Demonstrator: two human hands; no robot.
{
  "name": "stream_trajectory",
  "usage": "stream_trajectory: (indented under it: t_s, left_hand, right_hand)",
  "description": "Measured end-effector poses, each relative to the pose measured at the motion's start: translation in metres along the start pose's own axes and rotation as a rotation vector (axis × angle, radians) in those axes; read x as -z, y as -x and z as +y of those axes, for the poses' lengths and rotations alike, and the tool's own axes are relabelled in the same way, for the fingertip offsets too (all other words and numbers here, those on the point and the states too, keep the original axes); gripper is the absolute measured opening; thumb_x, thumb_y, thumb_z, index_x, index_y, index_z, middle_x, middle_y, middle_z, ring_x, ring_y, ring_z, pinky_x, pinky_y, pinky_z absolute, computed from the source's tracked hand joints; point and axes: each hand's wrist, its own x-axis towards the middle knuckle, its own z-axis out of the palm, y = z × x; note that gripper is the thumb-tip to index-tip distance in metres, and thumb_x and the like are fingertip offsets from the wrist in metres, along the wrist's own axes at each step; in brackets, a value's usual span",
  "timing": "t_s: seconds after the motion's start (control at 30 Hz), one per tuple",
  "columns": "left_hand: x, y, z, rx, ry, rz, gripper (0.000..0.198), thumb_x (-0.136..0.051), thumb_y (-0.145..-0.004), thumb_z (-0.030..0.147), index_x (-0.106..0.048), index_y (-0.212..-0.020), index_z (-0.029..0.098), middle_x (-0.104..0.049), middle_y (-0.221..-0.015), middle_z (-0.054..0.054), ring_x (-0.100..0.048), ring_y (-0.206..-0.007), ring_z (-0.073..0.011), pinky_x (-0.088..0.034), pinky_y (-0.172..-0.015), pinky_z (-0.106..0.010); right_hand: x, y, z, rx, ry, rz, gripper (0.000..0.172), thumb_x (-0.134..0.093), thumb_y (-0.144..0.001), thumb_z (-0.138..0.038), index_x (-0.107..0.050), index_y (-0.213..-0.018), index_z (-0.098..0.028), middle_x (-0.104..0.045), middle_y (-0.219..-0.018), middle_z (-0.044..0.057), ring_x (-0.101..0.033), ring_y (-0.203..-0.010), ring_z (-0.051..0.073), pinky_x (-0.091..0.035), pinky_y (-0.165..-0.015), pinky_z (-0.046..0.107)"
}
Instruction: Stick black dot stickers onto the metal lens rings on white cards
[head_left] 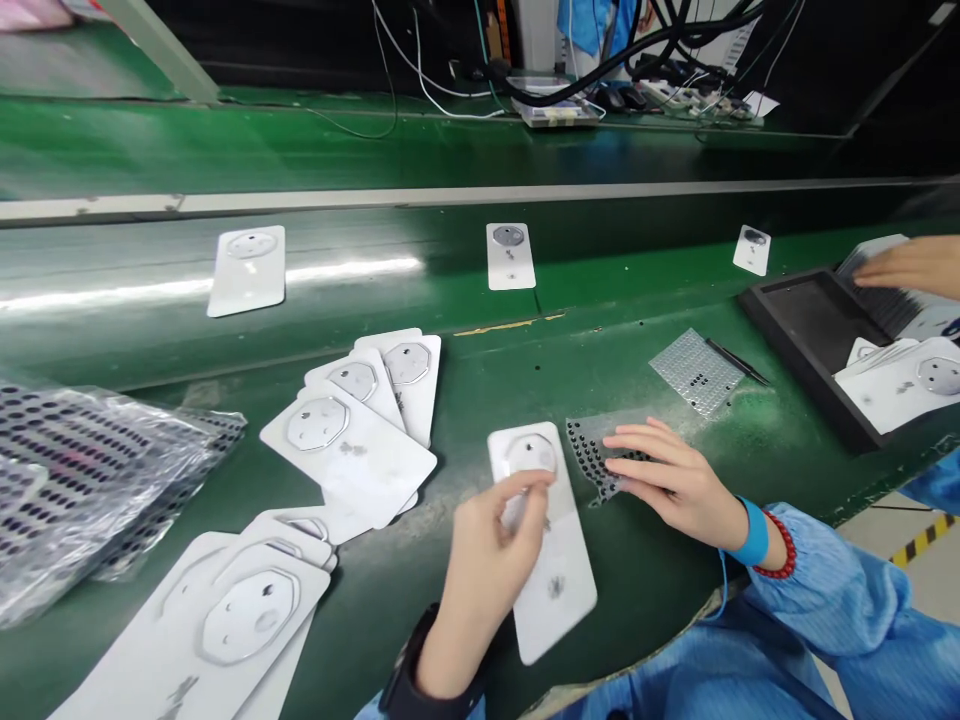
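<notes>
A white rounded-corner plate (551, 590) lies in front of me, with an octagonal raised area near its far end. Over that area is my left hand (487, 555), thumb and index finger pinched close together; anything between the fingertips is too small to make out. My right hand (675, 475) rests with outstretched fingers on a clear sheet of small black dots (592, 462), just right of the plate. Beyond it lie another clear dotted sheet (694, 370) and black tweezers (737, 361).
Overlapping white plates (360, 460) lie left, with more plates (247, 610) nearer me. Plastic-wrapped dotted sheets (112, 470) cover the far left. Single plates (511, 257) line the back strip. At right, another person's hand (911, 265) is over a black tray (817, 320).
</notes>
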Motion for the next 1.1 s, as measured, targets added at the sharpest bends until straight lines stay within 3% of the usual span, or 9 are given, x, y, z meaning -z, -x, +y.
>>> stream_trajectory:
  t_s: [0.07, 0.13, 0.23, 0.4, 0.57, 0.7, 0.9, 1.0, 1.1]
  left_hand:
    - [-0.005, 0.003, 0.004, -0.022, 0.126, -0.168, 0.033, -0.056, -0.081, 0.041, -0.069, -0.062, 0.018, -0.07, -0.065, -0.004, -0.059, -0.058, -0.0189, -0.043, -0.056, -0.027]
    - [-0.009, 0.006, 0.008, -0.007, 0.216, -0.246, 0.039, -0.056, -0.083, 0.045, -0.065, -0.058, 0.017, -0.065, -0.06, -0.004, -0.055, -0.058, -0.0177, -0.041, -0.054, -0.026]
    - [-0.012, 0.008, 0.01, 0.041, 0.277, -0.237, 0.035, -0.06, -0.082, 0.044, -0.066, -0.061, 0.016, -0.063, -0.06, -0.003, -0.052, -0.058, -0.0166, -0.039, -0.053, -0.025]
    - [-0.014, 0.007, 0.007, 0.128, 0.357, -0.279, 0.039, -0.063, -0.079, 0.049, -0.064, -0.059, 0.015, -0.057, -0.056, -0.002, -0.047, -0.055, -0.014, -0.035, -0.05, -0.024]
    - [-0.017, 0.006, 0.002, 0.366, 0.629, -0.318, 0.043, -0.07, -0.072, 0.054, -0.063, -0.06, 0.014, -0.058, -0.055, -0.001, -0.046, -0.052, -0.0116, -0.035, -0.051, -0.023]
    - [-0.019, 0.004, -0.001, 0.449, 0.758, -0.302, 0.043, -0.077, -0.066, 0.05, -0.057, -0.055, 0.014, -0.053, -0.05, 0.001, -0.041, -0.049, -0.0089, -0.032, -0.049, -0.021]
    - [-0.025, 0.0, -0.003, 0.429, 0.695, -0.297, 0.046, -0.075, -0.067, 0.054, -0.056, -0.055, 0.014, -0.05, -0.049, 0.002, -0.04, -0.048, -0.009, -0.032, -0.048, -0.021]
    - [-0.026, -0.002, -0.003, 0.369, 0.592, -0.275, 0.045, -0.066, -0.074, 0.057, -0.059, -0.06, 0.015, -0.054, -0.052, 0.0, -0.045, -0.05, -0.012, -0.034, -0.049, -0.023]
    - [-0.021, -0.004, -0.004, 0.187, 0.363, -0.147, 0.035, -0.062, -0.078, 0.049, -0.067, -0.072, 0.014, -0.058, -0.059, -0.001, -0.045, -0.05, -0.0129, -0.036, -0.049, -0.025]
  right_hand:
    - [0.01, -0.008, -0.008, 0.083, 0.035, 0.0, 0.022, -0.056, -0.094, -0.015, -0.066, -0.113, -0.02, -0.068, -0.121, 0.01, -0.06, -0.117, 0.02, -0.041, -0.108, 0.049]
    - [0.016, -0.015, -0.014, 0.147, 0.052, -0.038, 0.023, -0.056, -0.094, -0.015, -0.065, -0.115, -0.019, -0.068, -0.12, 0.011, -0.06, -0.114, 0.022, -0.041, -0.107, 0.051]
    - [0.016, -0.023, -0.019, 0.135, -0.053, -0.074, 0.024, -0.058, -0.094, -0.023, -0.064, -0.116, -0.017, -0.066, -0.121, 0.013, -0.06, -0.114, 0.022, -0.042, -0.106, 0.052]
    - [0.003, -0.031, -0.025, 0.059, -0.231, 0.072, 0.013, -0.056, -0.095, -0.02, -0.068, -0.09, -0.017, -0.07, -0.093, 0.006, -0.065, -0.086, 0.015, -0.052, -0.096, 0.04]
    - [-0.008, -0.033, -0.032, 0.237, 0.116, 0.074, 0.024, -0.046, -0.098, -0.012, -0.067, -0.086, -0.017, -0.072, -0.09, 0.006, -0.065, -0.083, 0.015, -0.052, -0.094, 0.041]
    - [-0.013, -0.031, -0.036, 0.381, 0.293, 0.109, 0.029, -0.043, -0.095, -0.007, -0.067, -0.082, -0.013, -0.073, -0.084, 0.007, -0.065, -0.079, 0.017, -0.052, -0.095, 0.042]
    - [-0.023, -0.033, -0.025, 0.462, 0.234, 0.088, 0.025, -0.043, -0.094, -0.007, -0.064, -0.081, -0.012, -0.072, -0.084, 0.008, -0.066, -0.078, 0.018, -0.056, -0.088, 0.039]
    - [-0.028, -0.03, -0.013, 0.367, 0.154, 0.004, 0.018, -0.043, -0.094, -0.009, -0.059, -0.085, -0.012, -0.07, -0.09, 0.011, -0.068, -0.081, 0.018, -0.059, -0.071, 0.029]
    - [-0.028, -0.022, -0.001, 0.218, -0.014, -0.077, 0.014, -0.041, -0.095, -0.012, -0.053, -0.089, -0.015, -0.07, -0.102, 0.014, -0.07, -0.093, 0.019, -0.06, -0.071, 0.027]
